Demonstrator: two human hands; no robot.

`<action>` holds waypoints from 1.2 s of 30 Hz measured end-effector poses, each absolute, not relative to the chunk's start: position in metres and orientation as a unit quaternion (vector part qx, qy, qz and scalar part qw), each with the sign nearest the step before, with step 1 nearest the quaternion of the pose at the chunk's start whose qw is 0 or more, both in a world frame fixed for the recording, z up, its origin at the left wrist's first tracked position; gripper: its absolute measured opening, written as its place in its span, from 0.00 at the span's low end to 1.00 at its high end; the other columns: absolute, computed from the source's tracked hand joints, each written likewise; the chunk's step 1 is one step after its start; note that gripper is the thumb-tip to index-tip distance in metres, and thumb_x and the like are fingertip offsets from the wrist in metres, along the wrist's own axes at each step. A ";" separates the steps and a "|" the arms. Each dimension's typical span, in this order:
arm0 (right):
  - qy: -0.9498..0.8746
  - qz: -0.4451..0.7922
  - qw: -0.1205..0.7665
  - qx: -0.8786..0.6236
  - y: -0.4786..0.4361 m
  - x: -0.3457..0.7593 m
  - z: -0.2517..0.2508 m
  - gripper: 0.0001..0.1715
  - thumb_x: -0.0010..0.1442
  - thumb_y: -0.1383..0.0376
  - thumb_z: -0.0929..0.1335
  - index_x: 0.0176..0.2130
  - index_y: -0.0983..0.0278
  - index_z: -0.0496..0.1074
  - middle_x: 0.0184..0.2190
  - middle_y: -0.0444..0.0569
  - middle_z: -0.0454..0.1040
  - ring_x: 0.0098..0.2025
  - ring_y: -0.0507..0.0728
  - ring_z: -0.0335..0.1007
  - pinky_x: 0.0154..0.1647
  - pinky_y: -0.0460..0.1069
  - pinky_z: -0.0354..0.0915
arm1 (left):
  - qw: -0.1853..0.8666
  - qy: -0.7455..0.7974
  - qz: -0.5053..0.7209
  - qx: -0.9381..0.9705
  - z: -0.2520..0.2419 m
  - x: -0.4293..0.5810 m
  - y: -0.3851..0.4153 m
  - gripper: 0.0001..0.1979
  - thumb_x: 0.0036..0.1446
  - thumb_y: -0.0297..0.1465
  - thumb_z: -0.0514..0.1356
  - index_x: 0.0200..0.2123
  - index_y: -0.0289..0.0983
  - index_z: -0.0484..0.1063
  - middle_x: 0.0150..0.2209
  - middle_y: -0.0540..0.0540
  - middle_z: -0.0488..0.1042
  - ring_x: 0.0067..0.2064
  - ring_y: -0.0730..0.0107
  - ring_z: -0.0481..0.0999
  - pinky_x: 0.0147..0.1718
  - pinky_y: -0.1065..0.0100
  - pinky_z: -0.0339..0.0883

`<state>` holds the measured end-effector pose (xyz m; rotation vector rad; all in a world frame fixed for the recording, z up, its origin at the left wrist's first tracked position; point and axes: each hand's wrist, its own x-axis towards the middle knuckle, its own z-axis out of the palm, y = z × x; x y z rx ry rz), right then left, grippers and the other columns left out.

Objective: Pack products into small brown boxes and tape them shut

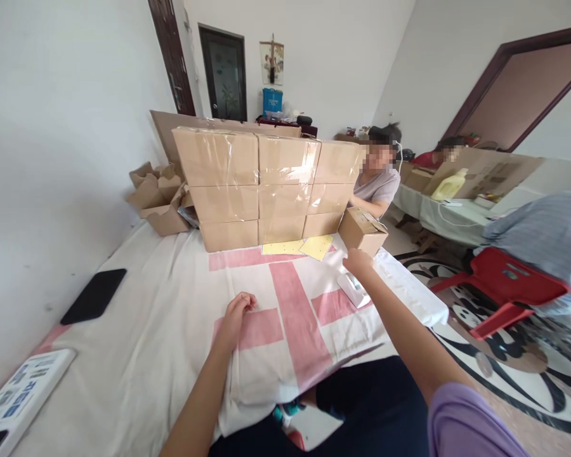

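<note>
My left hand [238, 310] rests on the tablecloth, its fingers loosely curled, and nothing shows in them. Out to the right, my right hand [359, 261] is closed, with its fingertips turned away from view. It is over the far end of a white tape dispenser [353, 291], in front of a small cardboard box [362, 231]. Whatever it may hold is hidden. Ahead stands a wall of stacked cardboard boxes [285, 166] with clear tape on their faces. Two yellow sheets with small dark marks [282, 247] lie at its foot.
The table [171, 304] has a white and pink cloth. Opened cardboard boxes [159, 197] lie at the left, with a black flat pad [94, 296] and a white printed box [26, 393] nearer. A person [378, 181] sits behind the stack. A red chair [518, 276] stands at right.
</note>
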<state>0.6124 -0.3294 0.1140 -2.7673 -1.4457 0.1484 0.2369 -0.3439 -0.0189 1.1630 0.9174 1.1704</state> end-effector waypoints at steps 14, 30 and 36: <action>-0.640 0.153 -0.175 -0.732 -0.282 0.386 0.104 0.20 0.70 0.57 0.69 0.55 0.66 0.72 0.53 0.54 0.75 0.50 0.59 0.75 0.51 0.58 0.75 | 0.580 0.398 0.577 0.415 -0.014 0.234 -0.349 0.12 0.54 0.38 0.59 0.25 0.40 0.60 0.28 0.53 0.66 0.32 0.71 0.66 0.36 0.69 0.60; -0.751 0.051 0.015 -0.659 -0.219 0.271 0.023 0.18 0.75 0.59 0.61 0.54 0.66 0.72 0.55 0.55 0.72 0.58 0.60 0.69 0.54 0.56 0.69 | 0.536 0.451 0.664 0.263 -0.013 0.223 -0.346 0.13 0.57 0.34 0.60 0.43 0.43 0.60 0.21 0.61 0.59 0.22 0.75 0.59 0.24 0.73 0.53; -0.772 0.008 0.072 -0.632 -0.206 0.270 -0.005 0.22 0.76 0.63 0.54 0.48 0.67 0.73 0.49 0.58 0.74 0.53 0.62 0.66 0.49 0.54 0.64 | 0.401 0.530 0.712 0.228 0.000 0.136 -0.260 0.12 0.56 0.28 0.56 0.43 0.42 0.58 0.27 0.58 0.61 0.26 0.76 0.64 0.29 0.74 0.58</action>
